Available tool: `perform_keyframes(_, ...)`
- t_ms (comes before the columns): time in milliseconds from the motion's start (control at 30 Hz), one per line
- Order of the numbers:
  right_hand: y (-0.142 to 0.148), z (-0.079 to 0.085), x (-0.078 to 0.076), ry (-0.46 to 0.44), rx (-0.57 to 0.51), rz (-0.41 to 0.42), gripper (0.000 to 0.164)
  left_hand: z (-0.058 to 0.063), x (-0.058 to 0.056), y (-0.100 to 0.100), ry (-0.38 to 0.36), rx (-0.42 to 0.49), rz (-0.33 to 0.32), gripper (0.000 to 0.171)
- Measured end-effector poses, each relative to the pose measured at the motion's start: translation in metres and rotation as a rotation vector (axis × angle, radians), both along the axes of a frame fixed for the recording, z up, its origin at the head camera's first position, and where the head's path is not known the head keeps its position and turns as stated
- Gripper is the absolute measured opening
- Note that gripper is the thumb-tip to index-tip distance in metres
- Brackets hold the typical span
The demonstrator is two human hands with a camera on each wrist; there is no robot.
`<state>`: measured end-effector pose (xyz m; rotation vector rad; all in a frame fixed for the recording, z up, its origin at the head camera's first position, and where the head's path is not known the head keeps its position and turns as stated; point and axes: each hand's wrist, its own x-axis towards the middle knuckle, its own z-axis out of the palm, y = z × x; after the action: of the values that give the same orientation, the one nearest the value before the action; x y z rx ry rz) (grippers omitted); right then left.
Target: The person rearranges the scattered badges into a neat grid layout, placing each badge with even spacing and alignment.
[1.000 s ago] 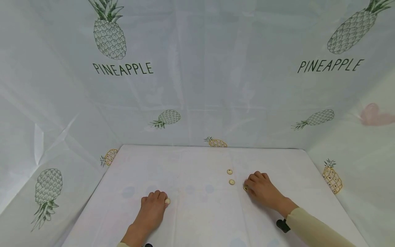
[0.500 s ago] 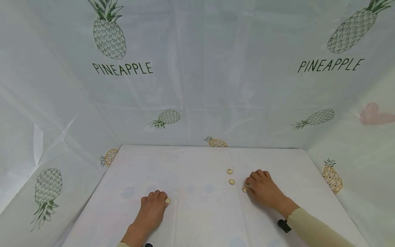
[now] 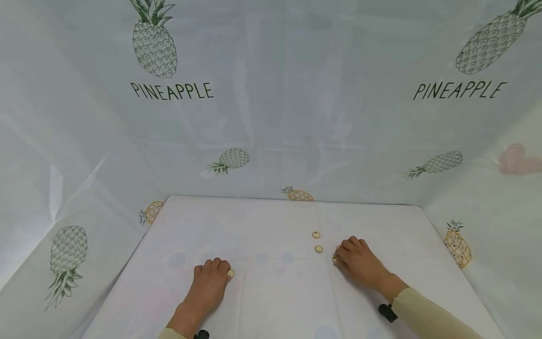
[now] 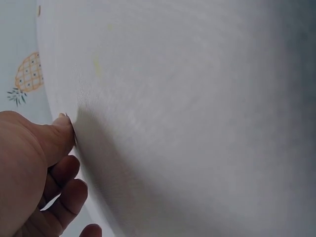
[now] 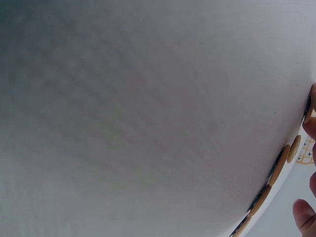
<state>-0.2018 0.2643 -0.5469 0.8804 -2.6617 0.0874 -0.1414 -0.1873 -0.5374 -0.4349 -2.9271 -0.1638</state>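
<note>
- One broad sweep of pale sheeting (image 3: pixel 292 99) fills the upper frame, eight pineapple prints (image 3: pixel 155 49) in the head view: five green, three yellow!
- One white tabletop (image 3: pixel 275 301) spreads across the lower half.
- Two sleeves next: the right sleeve (image 3: pixel 429 310) runs in at lower right, and only a corner of the left sleeve (image 3: pixel 171 334) shows at the bottom edge.
- Two hands now! The left hand (image 3: pixel 209 285), lower left of centre, has a narrow grip, pinching the left disc (image 3: pixel 230 273) at its thumb side.
- Over to the right hand (image 3: pixel 360 264), right of centre: fingers bent, grip narrow, pinching the right disc (image 3: pixel 335 259) at its fingertips.
- Four discs count clearly: those two, plus the lower loose disc (image 3: pixel 319 249) and the upper loose disc (image 3: pixel 316 234), apart, just left of the right hand. Possibly a fifth by those fingers; too small to tell.
- Handling call: they look wooden, so probably light, stiff, hard to break, maybe slick on the faces. Rim's the place, thumb opposite fingertip; lying flat, they'd likely be fiddly to lift.
</note>
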Motion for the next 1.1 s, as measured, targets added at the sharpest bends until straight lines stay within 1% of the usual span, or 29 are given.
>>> perform_keyframes(167, -0.0008, -0.0003, -0.0016, 0.009, 0.007, -0.028, 0.025, -0.0005, -0.0008, 0.0006, -0.003, -0.017, 0.01, 0.024)
perform_keyframes(333, -0.0011, 0.0013, -0.001, -0.014, -0.04, -0.013, 0.018, -0.0025, -0.0014, -0.0004, 0.006, -0.004, -0.001, 0.023)
perform_keyframes(500, -0.0004, 0.0007, -0.0005, -0.047, -0.031, -0.019, 0.014, -0.0038, -0.0014, -0.0019, 0.006, 0.005, -0.014, 0.02)
perform_keyframes(600, 0.0005, -0.0005, -0.0008, -0.052, -0.026, -0.035, 0.014, -0.0033, -0.001, -0.0015, 0.004, 0.011, -0.009, 0.021)
perform_keyframes(700, 0.0018, -0.0011, -0.0014, -0.059, -0.046, -0.041, 0.015, -0.0027, -0.0008, -0.0011, 0.0, 0.018, 0.002, 0.022)
perform_keyframes(867, 0.0027, -0.0016, -0.0034, -0.081, -0.076, -0.015, 0.017, -0.0008, -0.0002, -0.0015, -0.02, 0.024, 0.016, 0.021)
perform_keyframes(967, 0.0005, -0.0025, -0.0039, -0.064, -0.071, -0.001, 0.017, -0.0013, -0.0008, -0.0022, -0.03, 0.03, 0.021, 0.02)
perform_keyframes(1100, -0.0025, -0.0025, -0.0022, -0.047, -0.07, -0.005, 0.017, -0.003, -0.002, -0.0017, -0.039, 0.035, 0.025, 0.02)
